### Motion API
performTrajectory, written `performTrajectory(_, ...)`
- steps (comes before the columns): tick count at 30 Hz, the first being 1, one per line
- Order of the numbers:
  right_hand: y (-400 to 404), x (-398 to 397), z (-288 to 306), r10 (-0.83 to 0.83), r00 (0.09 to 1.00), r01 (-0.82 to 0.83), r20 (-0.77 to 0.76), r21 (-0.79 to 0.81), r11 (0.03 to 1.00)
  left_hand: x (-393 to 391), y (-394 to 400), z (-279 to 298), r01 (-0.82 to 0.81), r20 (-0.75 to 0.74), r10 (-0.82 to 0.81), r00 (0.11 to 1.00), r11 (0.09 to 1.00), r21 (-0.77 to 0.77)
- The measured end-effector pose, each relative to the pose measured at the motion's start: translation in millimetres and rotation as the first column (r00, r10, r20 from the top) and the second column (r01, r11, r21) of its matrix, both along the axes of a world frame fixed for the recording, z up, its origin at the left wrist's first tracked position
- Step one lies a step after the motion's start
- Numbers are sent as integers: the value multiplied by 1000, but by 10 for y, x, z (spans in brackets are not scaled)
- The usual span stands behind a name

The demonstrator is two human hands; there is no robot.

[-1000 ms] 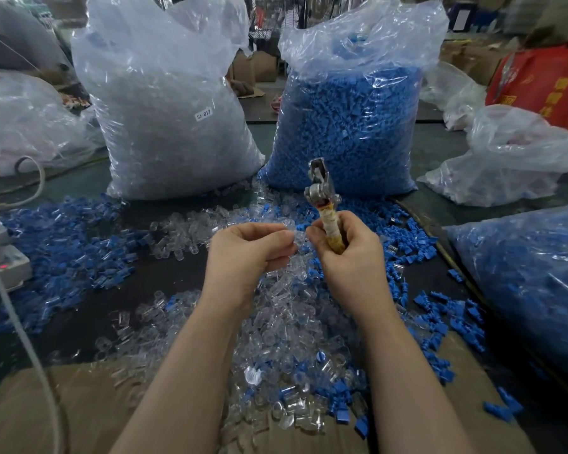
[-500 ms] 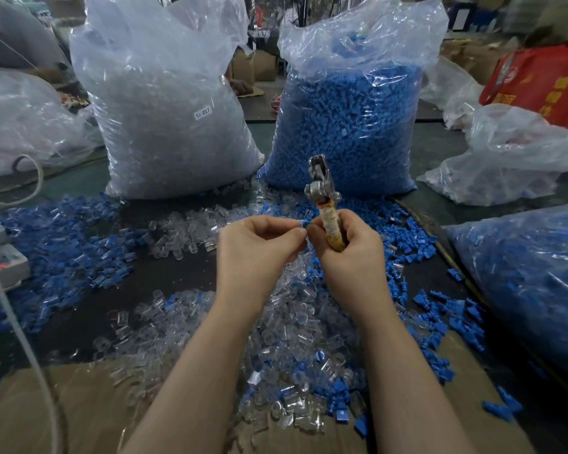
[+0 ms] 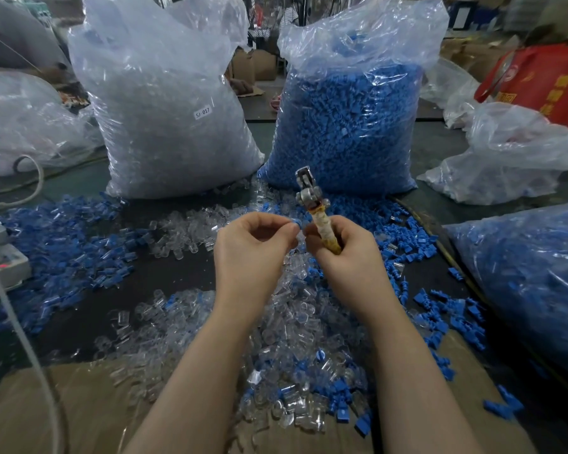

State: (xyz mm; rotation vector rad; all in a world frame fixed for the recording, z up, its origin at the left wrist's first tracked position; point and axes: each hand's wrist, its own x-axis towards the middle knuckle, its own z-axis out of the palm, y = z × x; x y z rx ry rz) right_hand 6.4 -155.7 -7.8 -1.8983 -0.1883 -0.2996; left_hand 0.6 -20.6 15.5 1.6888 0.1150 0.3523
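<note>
The fingertips (image 3: 287, 228) of the left hand (image 3: 253, 250) have been drawn a little closer to the right hand (image 3: 348, 257) than half a second ago, and are pressed together in a pinch on a small piece (image 3: 295, 222) (too small for its shape to be told). Just right of that pinch, the tool (image 3: 322, 229) is clasped by its taped handle in the curled right fingers, its long axis upright, the metal head above both hands and leaning slightly left. The piece is thus judged to lie below the head, nearer the left hand, over the loose parts (image 3: 295, 322) strewn on the table.
</note>
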Motion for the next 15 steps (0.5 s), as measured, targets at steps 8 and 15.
performTrajectory(8, -105, 13, -11, 46, 994, -55, -97, -93, 994, 19, 80, 41, 36, 58, -26, 998, 982, -185)
performTrajectory(15, -101, 6, 11, 142, 977, -169, -157, -175, 970, 51, 145, 38, 46, 111, -30, 993, 988, -150)
